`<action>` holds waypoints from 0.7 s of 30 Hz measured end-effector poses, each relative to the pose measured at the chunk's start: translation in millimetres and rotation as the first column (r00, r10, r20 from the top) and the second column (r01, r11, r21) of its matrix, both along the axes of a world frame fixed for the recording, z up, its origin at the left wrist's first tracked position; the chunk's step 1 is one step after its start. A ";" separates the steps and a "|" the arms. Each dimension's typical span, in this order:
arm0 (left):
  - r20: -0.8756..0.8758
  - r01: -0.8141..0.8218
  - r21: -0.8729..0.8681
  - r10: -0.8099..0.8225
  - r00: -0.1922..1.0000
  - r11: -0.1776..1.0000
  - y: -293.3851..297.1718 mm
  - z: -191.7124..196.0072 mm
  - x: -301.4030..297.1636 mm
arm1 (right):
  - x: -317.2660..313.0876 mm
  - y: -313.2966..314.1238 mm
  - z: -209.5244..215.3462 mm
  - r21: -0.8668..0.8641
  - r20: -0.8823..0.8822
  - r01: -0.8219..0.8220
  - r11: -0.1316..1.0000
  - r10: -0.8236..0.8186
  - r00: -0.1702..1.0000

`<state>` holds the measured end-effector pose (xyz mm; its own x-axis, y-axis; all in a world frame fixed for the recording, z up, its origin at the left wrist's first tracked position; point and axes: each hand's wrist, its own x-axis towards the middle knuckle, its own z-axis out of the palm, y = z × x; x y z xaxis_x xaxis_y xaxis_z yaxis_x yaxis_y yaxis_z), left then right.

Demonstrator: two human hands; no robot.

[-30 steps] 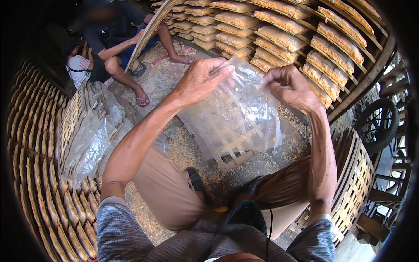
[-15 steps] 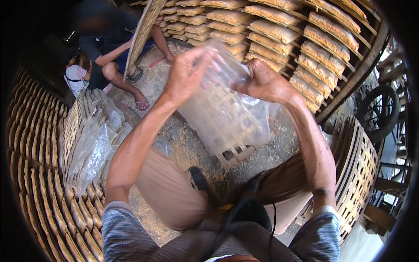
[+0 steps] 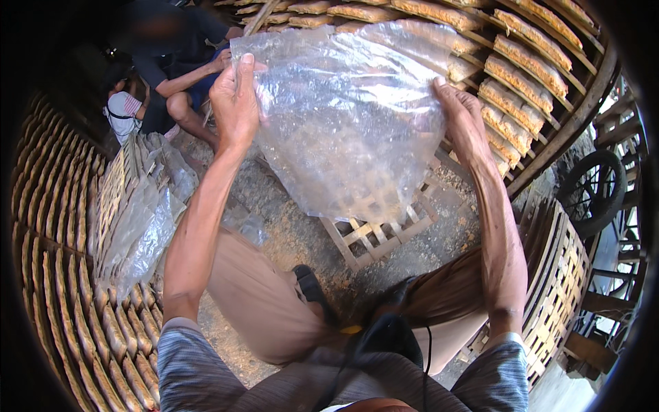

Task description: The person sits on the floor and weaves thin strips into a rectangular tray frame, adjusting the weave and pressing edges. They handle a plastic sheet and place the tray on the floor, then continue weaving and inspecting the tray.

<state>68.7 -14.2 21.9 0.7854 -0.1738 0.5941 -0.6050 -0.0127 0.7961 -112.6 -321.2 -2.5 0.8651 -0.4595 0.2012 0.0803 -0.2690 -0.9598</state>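
Observation:
Between my two raised hands a clear plastic sheet [image 3: 343, 117] hangs spread out, creased and shiny, with some crumbs on it. My left hand [image 3: 237, 103] pinches its left edge, thumb up. The right edge is gripped by my right hand [image 3: 461, 113]. Behind and below the sheet lies a woven bamboo tray [image 3: 374, 250]; its near corner shows an open lattice, while the rest is seen only hazily through the plastic.
More plastic sheets [image 3: 147, 230] lie over trays on my left. Racks of tan slabs stand at far right [image 3: 518, 89] and left [image 3: 65, 275]. Bamboo trays [image 3: 559, 275] are stacked by my right arm, near a black wheel [image 3: 594, 189]. Another person [image 3: 182, 75] sits at the far left.
The plastic sheet, bunched between close hands before, is now stretched wide. My left hand has moved left and my right hand right. The other person's upright woven panel is now mostly hidden.

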 end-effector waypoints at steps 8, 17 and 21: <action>0.537 -0.151 0.279 -0.023 0.843 0.948 3.7 2.2 6.1 | 3.7 31.6 -2.5 -0.025 0.065 -0.234 0.972 0.235 0.970; -0.074 0.456 0.447 -0.476 0.876 0.770 -12.0 -9.8 -7.9 | 8.0 34.3 -8.2 -0.308 0.052 -0.271 0.912 0.301 0.952; 0.098 0.132 0.211 -0.155 0.983 0.969 36.6 4.1 9.0 | 4.8 17.5 -34.5 -0.343 -0.468 -0.455 0.822 0.270 0.841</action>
